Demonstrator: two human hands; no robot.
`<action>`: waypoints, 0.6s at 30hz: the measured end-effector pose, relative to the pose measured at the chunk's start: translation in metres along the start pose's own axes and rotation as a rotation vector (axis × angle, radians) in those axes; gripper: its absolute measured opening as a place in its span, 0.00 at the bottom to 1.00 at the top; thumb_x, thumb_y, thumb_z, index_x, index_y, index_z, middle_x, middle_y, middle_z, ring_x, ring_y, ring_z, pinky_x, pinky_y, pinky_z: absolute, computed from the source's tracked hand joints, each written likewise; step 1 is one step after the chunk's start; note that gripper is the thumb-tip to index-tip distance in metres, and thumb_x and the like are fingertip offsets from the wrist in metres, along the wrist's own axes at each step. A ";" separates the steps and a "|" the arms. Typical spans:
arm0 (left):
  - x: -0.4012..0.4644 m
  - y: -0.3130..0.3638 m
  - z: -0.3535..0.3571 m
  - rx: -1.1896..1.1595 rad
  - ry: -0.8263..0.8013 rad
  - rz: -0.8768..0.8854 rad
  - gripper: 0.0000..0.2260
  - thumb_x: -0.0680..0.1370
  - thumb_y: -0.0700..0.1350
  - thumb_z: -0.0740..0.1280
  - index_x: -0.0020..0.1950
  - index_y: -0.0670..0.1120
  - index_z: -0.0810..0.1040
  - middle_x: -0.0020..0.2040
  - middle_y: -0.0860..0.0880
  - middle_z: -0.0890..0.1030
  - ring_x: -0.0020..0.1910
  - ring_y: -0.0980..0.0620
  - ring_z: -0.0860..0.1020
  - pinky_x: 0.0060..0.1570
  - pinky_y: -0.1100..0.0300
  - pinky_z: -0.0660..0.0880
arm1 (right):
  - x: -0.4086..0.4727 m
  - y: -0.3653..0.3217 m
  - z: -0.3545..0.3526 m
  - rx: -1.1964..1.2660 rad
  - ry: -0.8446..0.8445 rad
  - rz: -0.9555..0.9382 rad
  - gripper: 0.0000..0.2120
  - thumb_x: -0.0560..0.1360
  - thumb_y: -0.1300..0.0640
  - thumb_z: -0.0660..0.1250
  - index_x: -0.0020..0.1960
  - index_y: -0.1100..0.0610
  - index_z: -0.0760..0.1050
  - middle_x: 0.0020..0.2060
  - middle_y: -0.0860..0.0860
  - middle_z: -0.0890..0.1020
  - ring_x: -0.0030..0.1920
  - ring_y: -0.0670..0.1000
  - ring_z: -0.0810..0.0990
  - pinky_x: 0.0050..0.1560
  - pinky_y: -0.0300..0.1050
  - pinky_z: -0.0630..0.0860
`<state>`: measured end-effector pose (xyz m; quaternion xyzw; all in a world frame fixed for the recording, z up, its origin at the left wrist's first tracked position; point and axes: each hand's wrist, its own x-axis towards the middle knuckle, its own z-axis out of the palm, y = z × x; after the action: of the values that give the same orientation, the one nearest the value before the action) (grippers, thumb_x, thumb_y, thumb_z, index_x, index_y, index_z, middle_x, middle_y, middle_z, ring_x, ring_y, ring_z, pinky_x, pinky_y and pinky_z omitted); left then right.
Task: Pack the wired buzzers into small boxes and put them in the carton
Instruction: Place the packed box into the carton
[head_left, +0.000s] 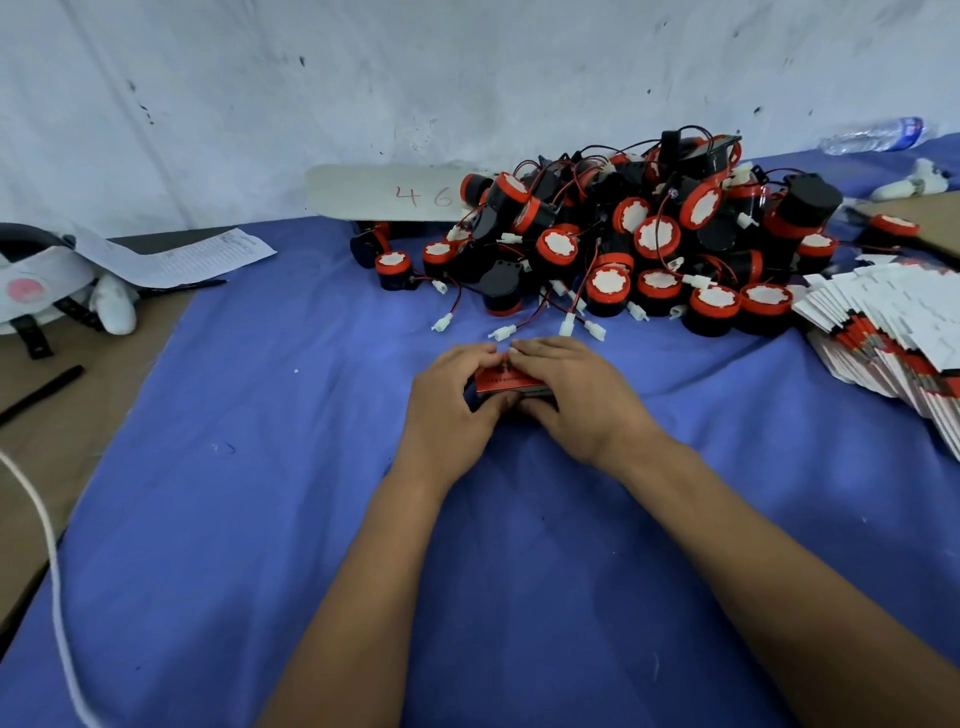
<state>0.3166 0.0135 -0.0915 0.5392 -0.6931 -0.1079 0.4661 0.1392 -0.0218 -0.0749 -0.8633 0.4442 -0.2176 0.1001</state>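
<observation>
A small red box (506, 382) sits on the blue cloth (260, 493) at the centre, held between both hands. My left hand (457, 395) grips its left end with curled fingers. My right hand (576, 395) covers its top and right side, thumb under the front. Whatever is inside the box is hidden. Beyond the hands lies a big pile of black and red wired buzzers (639, 239) with white connectors. A fanned stack of flat, unfolded small boxes (893, 322) lies at the right.
A card marked "46" (395, 195) leans on the wall behind the pile. At the left are a printed sheet (182, 260), a pen (41, 392), a white cord (47, 545) and a helmet-like object (36, 280). A plastic bottle (872, 136) lies far right.
</observation>
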 end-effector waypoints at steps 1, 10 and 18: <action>0.001 0.000 -0.001 0.004 -0.003 -0.003 0.17 0.75 0.38 0.78 0.63 0.43 0.83 0.61 0.54 0.80 0.61 0.62 0.76 0.64 0.68 0.73 | -0.001 0.000 0.003 -0.014 -0.003 0.000 0.27 0.81 0.54 0.67 0.79 0.53 0.66 0.77 0.48 0.69 0.78 0.50 0.61 0.77 0.49 0.64; 0.011 0.018 -0.013 0.017 -0.114 -0.135 0.18 0.72 0.32 0.79 0.60 0.40 0.84 0.60 0.48 0.83 0.60 0.50 0.80 0.55 0.80 0.67 | -0.013 -0.016 -0.007 -0.111 -0.064 -0.030 0.29 0.81 0.66 0.63 0.80 0.59 0.60 0.78 0.55 0.65 0.78 0.56 0.60 0.77 0.42 0.55; 0.060 0.162 0.034 -0.194 -0.366 0.221 0.16 0.66 0.44 0.83 0.48 0.59 0.86 0.57 0.64 0.84 0.57 0.65 0.80 0.59 0.68 0.75 | -0.113 0.011 -0.174 -0.339 0.204 0.117 0.10 0.76 0.58 0.71 0.56 0.54 0.80 0.52 0.49 0.82 0.53 0.53 0.79 0.55 0.45 0.72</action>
<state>0.1872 0.0144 0.0273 0.3841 -0.8074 -0.2184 0.3911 -0.0071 0.0666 0.0426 -0.8140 0.5316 -0.2201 -0.0797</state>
